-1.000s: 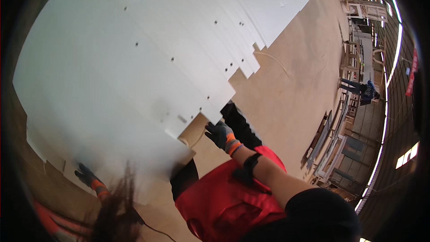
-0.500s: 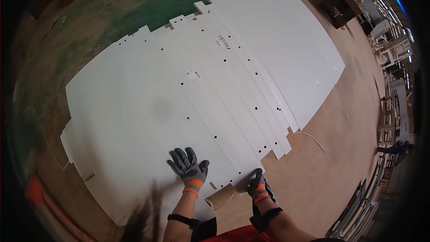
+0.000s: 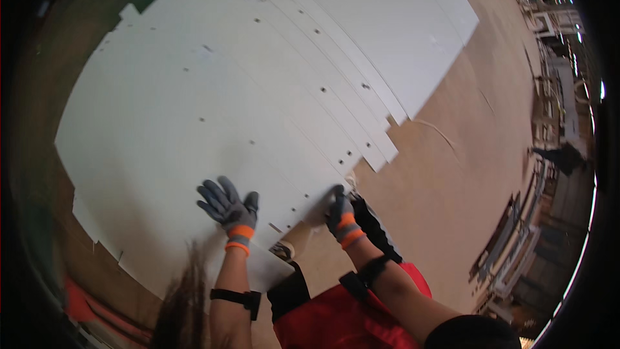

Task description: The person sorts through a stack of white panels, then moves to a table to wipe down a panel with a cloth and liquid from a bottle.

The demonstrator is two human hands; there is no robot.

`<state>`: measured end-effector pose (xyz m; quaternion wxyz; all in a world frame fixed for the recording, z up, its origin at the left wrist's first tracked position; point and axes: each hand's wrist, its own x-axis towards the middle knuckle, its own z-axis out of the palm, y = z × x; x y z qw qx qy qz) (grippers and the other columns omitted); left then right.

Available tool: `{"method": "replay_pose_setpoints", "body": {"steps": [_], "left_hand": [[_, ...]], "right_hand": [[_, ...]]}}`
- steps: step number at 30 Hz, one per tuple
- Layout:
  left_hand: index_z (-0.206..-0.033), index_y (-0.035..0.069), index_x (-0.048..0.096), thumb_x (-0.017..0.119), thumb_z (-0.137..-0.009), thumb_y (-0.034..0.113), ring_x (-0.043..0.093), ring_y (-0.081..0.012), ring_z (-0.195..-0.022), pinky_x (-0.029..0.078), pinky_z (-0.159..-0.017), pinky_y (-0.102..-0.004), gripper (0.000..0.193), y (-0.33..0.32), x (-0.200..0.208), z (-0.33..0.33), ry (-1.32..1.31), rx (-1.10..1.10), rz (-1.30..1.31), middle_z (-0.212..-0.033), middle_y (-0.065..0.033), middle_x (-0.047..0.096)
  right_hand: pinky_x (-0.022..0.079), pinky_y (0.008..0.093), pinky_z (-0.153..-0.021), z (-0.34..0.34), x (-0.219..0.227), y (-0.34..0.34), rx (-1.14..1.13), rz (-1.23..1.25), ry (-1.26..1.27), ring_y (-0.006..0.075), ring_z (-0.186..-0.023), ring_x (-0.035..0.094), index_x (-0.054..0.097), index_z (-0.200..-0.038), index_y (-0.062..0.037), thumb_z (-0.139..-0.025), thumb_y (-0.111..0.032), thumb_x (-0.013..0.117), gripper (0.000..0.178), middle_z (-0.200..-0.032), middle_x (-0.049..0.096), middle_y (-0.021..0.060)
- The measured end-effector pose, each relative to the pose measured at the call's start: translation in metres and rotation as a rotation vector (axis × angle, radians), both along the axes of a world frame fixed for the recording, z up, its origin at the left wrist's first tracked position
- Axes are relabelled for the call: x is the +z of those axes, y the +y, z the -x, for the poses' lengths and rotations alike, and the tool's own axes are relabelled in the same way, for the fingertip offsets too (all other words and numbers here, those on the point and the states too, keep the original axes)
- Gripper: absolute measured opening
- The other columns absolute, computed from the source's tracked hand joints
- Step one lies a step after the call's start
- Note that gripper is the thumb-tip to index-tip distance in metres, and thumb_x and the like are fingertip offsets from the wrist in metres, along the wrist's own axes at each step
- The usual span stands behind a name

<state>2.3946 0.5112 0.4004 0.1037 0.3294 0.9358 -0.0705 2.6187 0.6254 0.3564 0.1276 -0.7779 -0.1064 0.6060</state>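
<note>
Several flat white panels (image 3: 155, 97) with round holes lie side by side and partly overlapping, low over the floor. My left hand (image 3: 227, 203), in a grey glove with an orange cuff, rests flat with fingers spread on the nearest panel's surface. At that panel's near right edge is my right hand (image 3: 339, 212), gloved alike, its fingers closed round the edge near a corner. The fingers beneath the panel are hidden. A slot and a few holes run along this near edge between my hands.
A larger plain panel (image 3: 413, 19) lies at the far right. Brown floor (image 3: 433, 174) extends on the right, crossed by a pale cord (image 3: 439, 130). Long strips (image 3: 504, 239) are stacked along the right side, with a person (image 3: 565, 157) beyond. A red object (image 3: 81, 304) stands at lower left.
The view has shifted, so panels and hands sit farther up and left, and more of my red clothing shows. Both hands keep their places on the panel.
</note>
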Motion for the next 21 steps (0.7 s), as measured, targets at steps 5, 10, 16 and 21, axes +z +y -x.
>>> {"method": "replay_pose_setpoints", "body": {"steps": [5, 10, 16, 21], "left_hand": [[-0.144, 0.002, 0.019, 0.052, -0.083, 0.052, 0.003, -0.0437, -0.139, 0.001, -0.109, -0.0591, 0.086, 0.014, 0.007, -0.008, -0.094, 0.011, -0.069, -0.148, -0.0293, 0.011], [-0.145, 0.006, 0.023, 0.053, -0.087, 0.047, 0.009, -0.0341, -0.141, 0.005, -0.112, -0.0508, 0.077, 0.05, 0.022, -0.026, -0.172, -0.205, -0.233, -0.149, -0.0215, 0.017], [-0.14, 0.007, 0.034, 0.053, -0.09, 0.028, 0.023, -0.0346, -0.136, 0.014, -0.111, -0.0477, 0.057, 0.137, -0.006, 0.024, -0.144, -0.07, -0.758, -0.143, -0.0199, 0.031], [-0.147, 0.021, 0.02, 0.038, -0.095, 0.043, 0.007, -0.0293, -0.142, 0.004, -0.112, -0.0477, 0.058, 0.125, -0.039, 0.063, 0.115, -0.259, -0.164, -0.154, -0.0112, 0.013]], "right_hand": [[0.048, 0.0365, -0.07, -0.006, 0.02, 0.009, 0.141, -0.102, -0.061, 0.0186, -0.082, 0.051, 0.052, -0.121, -0.0128, -0.089, -0.054, 0.048, 0.052, -0.096, 0.056, 0.0028], [0.048, 0.0313, -0.085, -0.025, 0.041, 0.016, 0.318, -0.636, -0.006, 0.0162, -0.095, 0.059, 0.049, -0.126, 0.0009, -0.096, -0.025, 0.049, 0.04, -0.113, 0.059, 0.0094], [0.049, 0.0392, -0.087, 0.127, 0.041, 0.154, 0.423, -0.033, 1.239, 0.0205, -0.101, 0.059, 0.041, -0.133, -0.007, -0.09, -0.052, 0.05, 0.062, -0.116, 0.058, 0.0101], [0.041, 0.0458, -0.099, 0.066, 0.017, 0.127, 0.633, 0.369, 1.327, 0.0284, -0.122, 0.048, 0.029, -0.143, -0.0089, -0.096, -0.047, 0.038, 0.061, -0.136, 0.045, 0.0158]]}}
